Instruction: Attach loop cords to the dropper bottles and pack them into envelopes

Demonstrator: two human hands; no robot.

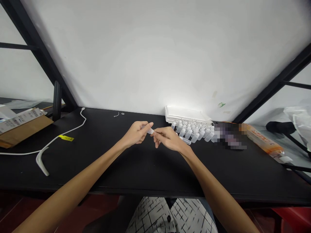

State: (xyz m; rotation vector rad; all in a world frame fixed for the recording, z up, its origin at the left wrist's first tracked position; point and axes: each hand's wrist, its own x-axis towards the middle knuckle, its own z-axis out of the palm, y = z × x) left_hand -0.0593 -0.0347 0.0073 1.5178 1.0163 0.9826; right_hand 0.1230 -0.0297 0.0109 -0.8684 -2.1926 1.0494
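Observation:
My left hand (pixel 136 134) is closed around a small translucent plastic bottle (pixel 150 131), held above the black table (pixel 102 171). The bottle's white neck end points right, towards my right hand (pixel 167 138). Thumb and forefinger of my right hand pinch at that end; whether a cap is between them is too small to tell. To the right of my right hand, several similar small bottles (pixel 194 134) stand in a tight group. One clear bottle (pixel 185 140) lies on its side at the group's near edge.
Behind the bottles lies a stack of white flat sheets or bags (pixel 187 113). A white cable (pixel 70 131) with a yellow tag (pixel 66 138) runs along the left. Further left is a cardboard box (pixel 26 127). An orange-printed plastic package (pixel 266 142) lies at right.

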